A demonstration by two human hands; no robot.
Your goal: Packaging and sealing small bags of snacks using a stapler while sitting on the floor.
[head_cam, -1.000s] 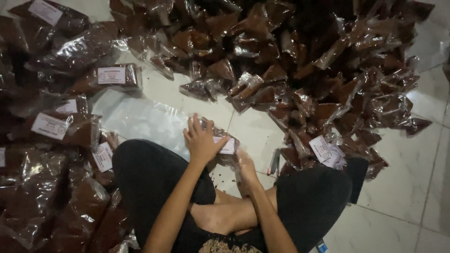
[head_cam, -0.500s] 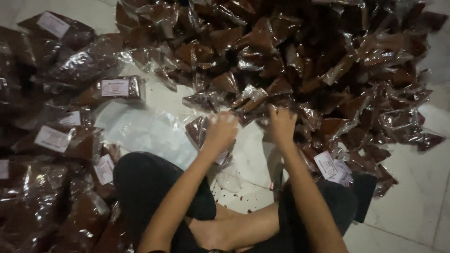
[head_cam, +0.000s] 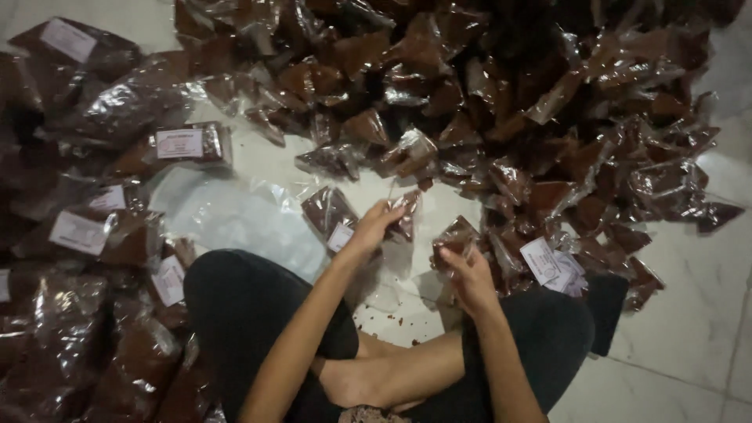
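I sit cross-legged on a white tiled floor, in black trousers. My left hand (head_cam: 374,227) pinches a small clear packet of brown powder (head_cam: 401,213) just in front of my left knee. Beside it lies another labelled packet (head_cam: 330,215). My right hand (head_cam: 468,276) grips a second small brown packet (head_cam: 454,235) a little above the floor. A big heap of the same brown packets (head_cam: 501,94) fills the floor beyond both hands.
Larger labelled bags of brown powder (head_cam: 86,227) are stacked at my left. A flat sheet of clear plastic (head_cam: 235,215) lies on the tiles by my left knee. Brown crumbs (head_cam: 395,317) dot the floor between my legs. Bare tile (head_cam: 681,329) shows at the right.
Both hands reached out to the heap and have come back toward my lap, each now with a small brown packet. The packet held a second ago is out of my hands.
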